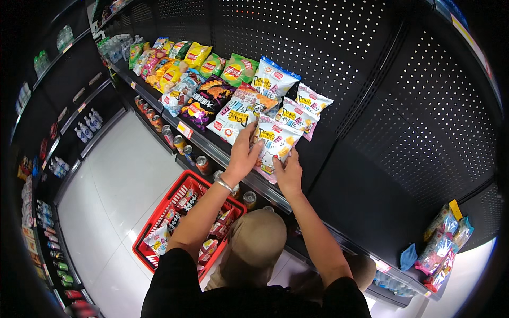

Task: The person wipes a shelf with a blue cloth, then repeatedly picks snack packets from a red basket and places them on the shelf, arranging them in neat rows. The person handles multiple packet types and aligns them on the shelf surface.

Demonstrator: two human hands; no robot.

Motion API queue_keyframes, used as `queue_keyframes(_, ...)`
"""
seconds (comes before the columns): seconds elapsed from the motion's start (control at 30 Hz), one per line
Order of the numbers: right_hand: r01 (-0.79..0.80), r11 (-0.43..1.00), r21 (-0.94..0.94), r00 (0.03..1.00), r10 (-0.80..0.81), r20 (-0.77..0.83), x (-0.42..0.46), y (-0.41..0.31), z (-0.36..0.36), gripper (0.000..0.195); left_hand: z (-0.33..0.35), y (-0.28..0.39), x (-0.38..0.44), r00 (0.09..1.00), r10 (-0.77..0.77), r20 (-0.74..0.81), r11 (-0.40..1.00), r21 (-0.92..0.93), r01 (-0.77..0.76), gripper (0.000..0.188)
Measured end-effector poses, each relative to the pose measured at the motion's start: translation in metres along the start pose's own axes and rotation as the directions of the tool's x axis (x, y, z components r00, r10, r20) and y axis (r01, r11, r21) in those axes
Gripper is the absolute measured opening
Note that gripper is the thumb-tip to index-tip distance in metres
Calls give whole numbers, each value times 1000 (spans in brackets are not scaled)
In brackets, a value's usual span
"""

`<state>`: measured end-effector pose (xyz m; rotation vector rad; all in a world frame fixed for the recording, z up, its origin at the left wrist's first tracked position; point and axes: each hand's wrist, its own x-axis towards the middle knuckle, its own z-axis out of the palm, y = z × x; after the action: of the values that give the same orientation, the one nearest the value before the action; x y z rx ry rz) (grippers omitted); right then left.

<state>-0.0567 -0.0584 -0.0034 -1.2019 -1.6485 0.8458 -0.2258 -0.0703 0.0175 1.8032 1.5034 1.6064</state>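
Between my hands, at the front of the black shelf, is a white and pink snack bag [274, 139] with a cartoon cat. My right hand [289, 173] has its fingers against the bag's lower right side. My left hand [244, 153], with a silver bangle on the wrist, touches its left edge, close to a white snack bag [230, 121]. Similar bags [298, 114] stand behind, beside a white bag with a blue top edge [274, 77]. To the left, a dark purple chip bag [206, 99] and green chip bags [240, 69] stand in rows.
A red shopping basket [243, 207] with snack packs stands on the floor by my knee. Drink cans [203, 163] line a lower shelf. Wrapped packs [439, 242] and a blue cloth-like item [408, 257] lie at the shelf's far right. Another stocked shelf [71, 115] runs along the left.
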Motion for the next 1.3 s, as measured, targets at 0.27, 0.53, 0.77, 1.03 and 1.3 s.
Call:
queue_keyframes(0.27,-23,1000,-19,999,23,35,0,13,11,70,12,-6,-20,986,157,62,910,378,-169,63)
queue_keyframes(0.53,44,995,-93,999,-44,5,0,10,1,58,28,23,-7,965,230,125,823,504,-261,60)
queue_keyframes(0.77,106,994,-17,994,-107,-35,-20,28,-8,49,45,11,-6,952,216,218,741,598,-305,58)
queue_keyframes(1.03,112,993,46,991,-108,-81,-39,28,-16,46,47,11,-8,953,205,225,737,606,-301,60)
queue_keyframes(1.3,77,986,147,996,-70,-52,-56,10,-30,44,48,7,-9,948,228,221,729,607,-317,59)
